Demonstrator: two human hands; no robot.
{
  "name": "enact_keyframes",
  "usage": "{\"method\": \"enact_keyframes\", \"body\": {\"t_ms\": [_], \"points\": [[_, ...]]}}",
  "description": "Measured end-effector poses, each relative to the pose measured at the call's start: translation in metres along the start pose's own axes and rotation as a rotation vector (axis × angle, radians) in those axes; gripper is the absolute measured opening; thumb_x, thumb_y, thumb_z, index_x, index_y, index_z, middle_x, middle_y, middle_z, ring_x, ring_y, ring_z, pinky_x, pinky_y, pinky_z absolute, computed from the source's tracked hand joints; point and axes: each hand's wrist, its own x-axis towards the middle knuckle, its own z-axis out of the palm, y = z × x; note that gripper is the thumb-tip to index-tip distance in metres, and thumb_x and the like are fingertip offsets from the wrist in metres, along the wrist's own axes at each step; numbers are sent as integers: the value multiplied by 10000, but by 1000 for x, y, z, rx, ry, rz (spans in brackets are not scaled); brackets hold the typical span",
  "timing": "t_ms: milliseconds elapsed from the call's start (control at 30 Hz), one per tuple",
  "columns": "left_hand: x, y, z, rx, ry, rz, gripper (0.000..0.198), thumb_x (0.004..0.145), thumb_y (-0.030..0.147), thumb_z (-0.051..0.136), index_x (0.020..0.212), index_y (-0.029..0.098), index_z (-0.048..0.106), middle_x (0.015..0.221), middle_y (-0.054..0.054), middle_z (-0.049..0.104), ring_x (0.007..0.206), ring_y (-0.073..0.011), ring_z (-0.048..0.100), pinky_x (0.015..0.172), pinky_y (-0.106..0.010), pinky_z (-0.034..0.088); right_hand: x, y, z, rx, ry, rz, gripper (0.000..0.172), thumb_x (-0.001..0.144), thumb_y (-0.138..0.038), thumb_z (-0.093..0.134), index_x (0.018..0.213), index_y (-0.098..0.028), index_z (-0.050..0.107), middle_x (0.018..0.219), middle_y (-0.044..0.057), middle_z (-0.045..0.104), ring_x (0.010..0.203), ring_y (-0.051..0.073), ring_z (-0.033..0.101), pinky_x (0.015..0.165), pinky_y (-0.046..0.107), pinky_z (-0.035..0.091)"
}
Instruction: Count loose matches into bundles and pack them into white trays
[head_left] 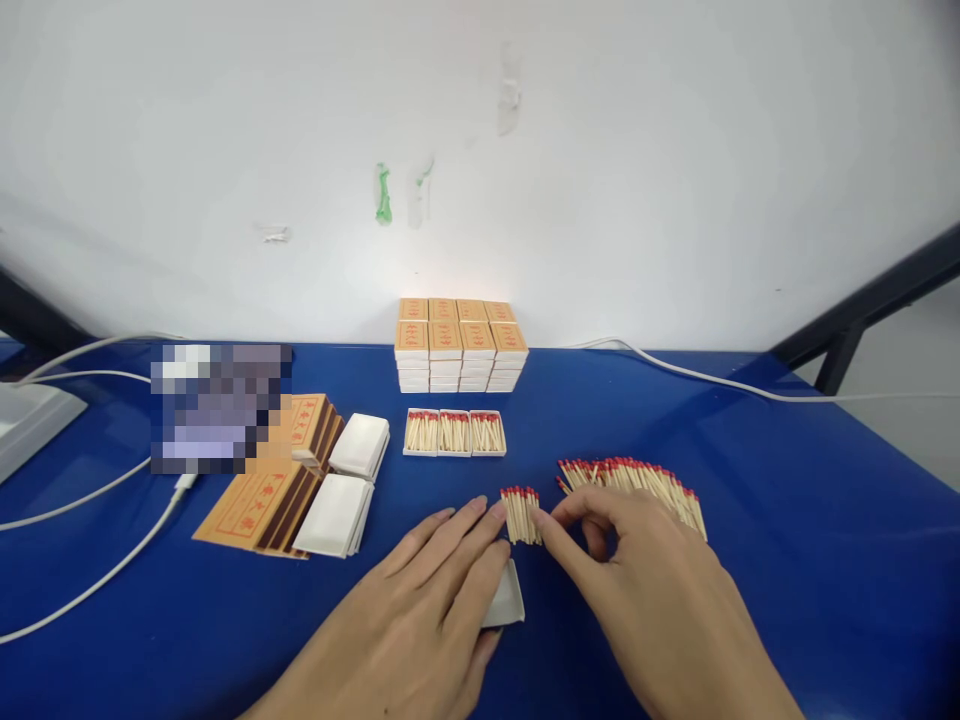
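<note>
A small bundle of red-tipped matches (pixel 521 517) lies on the blue table between my two hands. My left hand (pixel 427 590) reaches in palm down, its long fingers stretched out, with a fingertip against the bundle's left side. Its index finger and thumb close around a white matchbox tray (pixel 505 600), which is partly covered by the hand. On the other side, my right hand (pixel 630 570) has its thumb and bent index finger together at the bundle's right edge. Behind its knuckles spreads a larger pile of loose matches (pixel 645 480), partly hidden by that hand.
Three trays filled with matches (pixel 454 433) stand in a row ahead. Stacked matchboxes (pixel 461 345) rest against the wall. Left are flat orange sleeves (pixel 259 505), white trays (pixel 337 512), a blurred device (pixel 217 410) and a white cable (pixel 112 580). Another cable (pixel 697 385) crosses the back right.
</note>
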Motion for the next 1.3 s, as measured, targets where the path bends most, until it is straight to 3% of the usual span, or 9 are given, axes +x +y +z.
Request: {"method": "enact_keyframes", "body": {"t_ms": [167,300,533,1000,1300], "points": [[-1,-1,0,-12,-28,10,499,1091,161,429,1563,67,562,1657,-136,579,1506,-294,603,1169,-438,591,-2,6,-2,4,31,-9,400,974,-610,594,770,-304,749,719,12,674,624,200,621,543,322,423],[-2,-1,0,-30,-32,8,479,1112,194,440,1561,76,559,1657,-131,583,1509,-294,601,1171,-433,587,-4,14,0,-35,184,-77,325,983,-555,601,890,-307,791,781,40,706,770,268,655,629,371,468],[-1,-1,-2,-12,-27,16,467,1124,196,402,1538,67,575,1639,-139,601,1497,-296,613,1151,-435,602,-10,17,9,-258,375,-284,323,1079,-378,505,1045,-222,786,932,102,756,908,325,573,799,464,484],[-2,0,2,-10,-11,3,476,1107,173,411,1542,80,581,1637,-131,603,1492,-290,617,1156,-429,600,-10,15,7,-271,350,-356,302,1077,-323,498,881,-239,712,817,86,711,888,315,606,780,448,440],[-1,0,-1,-16,-21,16,478,1104,169,413,1542,68,572,1639,-139,598,1493,-294,616,1147,-437,609,-13,15,2,-260,301,-361,288,1029,-321,508,823,-258,698,737,63,699,788,307,647,691,432,430]]}}
